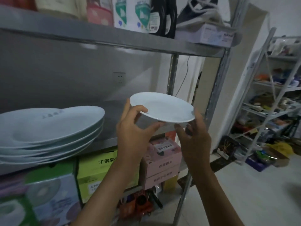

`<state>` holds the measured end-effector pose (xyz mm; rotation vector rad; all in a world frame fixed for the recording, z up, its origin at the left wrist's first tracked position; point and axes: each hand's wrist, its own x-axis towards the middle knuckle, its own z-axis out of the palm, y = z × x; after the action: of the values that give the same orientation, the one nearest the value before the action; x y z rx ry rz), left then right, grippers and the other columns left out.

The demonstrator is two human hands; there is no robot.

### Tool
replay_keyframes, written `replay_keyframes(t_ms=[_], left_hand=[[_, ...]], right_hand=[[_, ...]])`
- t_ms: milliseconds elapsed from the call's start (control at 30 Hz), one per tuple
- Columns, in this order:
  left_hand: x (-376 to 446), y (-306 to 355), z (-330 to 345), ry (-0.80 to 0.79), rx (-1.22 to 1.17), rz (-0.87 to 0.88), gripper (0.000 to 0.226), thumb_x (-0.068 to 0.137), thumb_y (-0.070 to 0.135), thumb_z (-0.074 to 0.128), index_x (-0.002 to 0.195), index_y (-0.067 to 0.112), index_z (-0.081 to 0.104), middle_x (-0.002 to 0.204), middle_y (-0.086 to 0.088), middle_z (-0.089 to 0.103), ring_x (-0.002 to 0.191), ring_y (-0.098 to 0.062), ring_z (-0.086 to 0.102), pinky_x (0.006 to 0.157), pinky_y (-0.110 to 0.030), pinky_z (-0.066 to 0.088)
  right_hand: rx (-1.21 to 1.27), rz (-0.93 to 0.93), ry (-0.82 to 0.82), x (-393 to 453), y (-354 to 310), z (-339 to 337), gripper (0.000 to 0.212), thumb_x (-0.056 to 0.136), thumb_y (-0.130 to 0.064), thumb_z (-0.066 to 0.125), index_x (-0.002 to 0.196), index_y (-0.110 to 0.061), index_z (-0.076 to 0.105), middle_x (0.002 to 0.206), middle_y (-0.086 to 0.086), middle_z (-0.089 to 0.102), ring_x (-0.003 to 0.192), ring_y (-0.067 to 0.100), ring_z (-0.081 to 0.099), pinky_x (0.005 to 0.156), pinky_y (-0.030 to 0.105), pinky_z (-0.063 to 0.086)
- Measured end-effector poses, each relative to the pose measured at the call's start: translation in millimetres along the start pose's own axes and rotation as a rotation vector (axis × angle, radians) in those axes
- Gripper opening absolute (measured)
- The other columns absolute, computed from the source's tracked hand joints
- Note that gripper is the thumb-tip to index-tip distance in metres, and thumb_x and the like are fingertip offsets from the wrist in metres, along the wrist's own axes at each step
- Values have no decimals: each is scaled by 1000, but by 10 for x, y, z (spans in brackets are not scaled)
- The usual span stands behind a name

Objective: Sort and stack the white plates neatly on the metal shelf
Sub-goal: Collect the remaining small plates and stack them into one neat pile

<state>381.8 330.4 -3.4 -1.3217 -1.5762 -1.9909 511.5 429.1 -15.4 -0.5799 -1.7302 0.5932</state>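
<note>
A small white plate [162, 108] was held in the air between both hands, tilted slightly with its right edge lower, in front of the middle tier of the metal shelf [104, 143] and not touching it. The left hand [135, 134] gripped the plate's left rim, thumb curled over the top edge and fingers bent underneath. The right hand [193, 141] supported the plate's right underside; its fingertips met the rim from below, though blur made it hard to tell whether the thumb lay on top of the rim.

To the left of the left hand, well apart from the held plate, a stack of larger white plates [48, 132] rested on the same tier, nested and leaning a little, with faint printed characters on the uppermost one.

Below the hands, on the lower tier, stood a yellow-green carton [97, 173], pink boxes [162, 160] just beside it, and a box printed with plate pictures [52, 201] further left. Above the hands, the upper tier carried pouches [130, 13], a dark bottle [162, 15] and a pale box [211, 33]. A wall socket [120, 79] showed behind the shelf. To the right of the right hand, a second rack [276, 98] held mixed goods over a tiled floor [244, 193].
</note>
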Motion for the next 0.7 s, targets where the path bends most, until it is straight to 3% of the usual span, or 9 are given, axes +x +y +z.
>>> replay_keyframes(t_ms=[67, 133, 200, 267, 367, 467, 567, 700], left_hand=[[20, 94, -166, 52, 76, 15, 41, 61, 26, 86, 91, 31, 58, 138, 35, 34, 128, 11, 35, 97, -8, 39], [26, 183, -383, 113, 164, 17, 43, 62, 29, 85, 93, 37, 57, 149, 23, 25, 136, 3, 27, 105, -19, 39], [43, 266, -652, 163, 202, 47, 42, 63, 29, 85, 94, 36, 58, 152, 15, 23, 137, 2, 28, 103, -22, 42], [60, 334, -987, 227, 268, 84, 40, 64, 27, 86, 94, 31, 59, 150, 9, 27, 132, 8, 31, 100, -18, 43], [75, 390, -1532, 330, 321, 67, 38, 64, 25, 87, 92, 25, 61, 146, 2, 35, 129, 7, 36, 98, -25, 47], [33, 403, -2195, 426, 410, 58, 37, 64, 27, 86, 91, 26, 61, 142, 2, 37, 130, -3, 41, 98, -28, 48], [-43, 376, -2915, 499, 538, 62, 37, 63, 26, 85, 90, 27, 59, 140, 0, 37, 130, -10, 42, 100, -28, 47], [-134, 270, -3847, 571, 703, 29, 36, 61, 28, 83, 87, 25, 58, 138, 3, 38, 130, -6, 41, 100, -29, 45]], right_hand=[[-1, -34, 8, 0, -130, 105, 68, 89, -19, 63, 147, -25, 28, 128, -24, 47, 111, -15, 50, 89, 11, 47], [32, -19, -41, -17, -287, 255, 73, 90, -22, 60, 149, -28, 19, 140, -20, 39, 129, -2, 39, 106, 27, 41], [39, -39, -111, -49, -437, 449, 77, 90, -24, 60, 150, -29, 12, 152, -10, 30, 139, 7, 28, 113, 36, 31], [81, -42, -204, -120, -657, 679, 82, 90, -28, 59, 150, -33, 4, 156, -8, 22, 141, 9, 22, 114, 35, 25], [169, -34, -337, -278, -1001, 1042, 82, 91, -34, 55, 149, -35, -3, 158, -12, 10, 143, 7, 13, 113, 30, 18], [217, -47, -420, -447, -1456, 1407, 78, 92, -29, 54, 150, -32, 2, 158, -9, 12, 142, 10, 16, 108, 23, 18], [252, -155, -468, -670, -1935, 1730, 66, 91, -23, 54, 148, -26, 20, 156, -7, 19, 141, 9, 19, 106, 17, 15], [301, -307, -558, -1066, -2524, 2182, 59, 90, -20, 54, 144, -23, 31, 155, -6, 24, 140, 8, 22, 107, 18, 17]])
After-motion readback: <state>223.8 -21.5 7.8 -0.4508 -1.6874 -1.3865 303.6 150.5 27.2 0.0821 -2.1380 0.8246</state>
